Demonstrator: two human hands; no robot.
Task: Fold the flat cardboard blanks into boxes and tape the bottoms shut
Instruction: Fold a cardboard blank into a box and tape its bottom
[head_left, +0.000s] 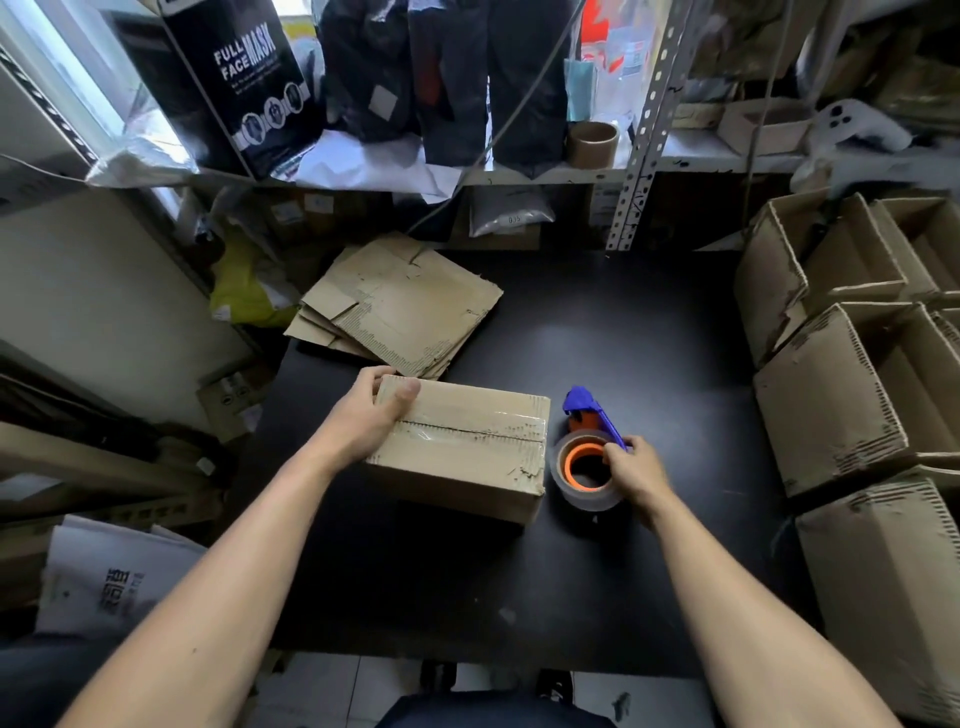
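Observation:
A folded cardboard box (467, 452) lies bottom-up on the black table (649, 338), with clear tape running along its centre seam. My left hand (376, 410) grips the box's far left corner, thumb on top. Just right of the box rests a tape dispenser (589, 457) with a blue handle and an orange core. My right hand (631, 470) holds that dispenser at its handle. A stack of flat cardboard blanks (400, 304) lies at the table's far left corner.
Several finished open boxes (852, 374) are piled along the right side. A metal shelf (639, 124) behind the table holds a spare tape roll (592, 143), black bags and a mask carton (244, 78). Papers and bags crowd the floor at left.

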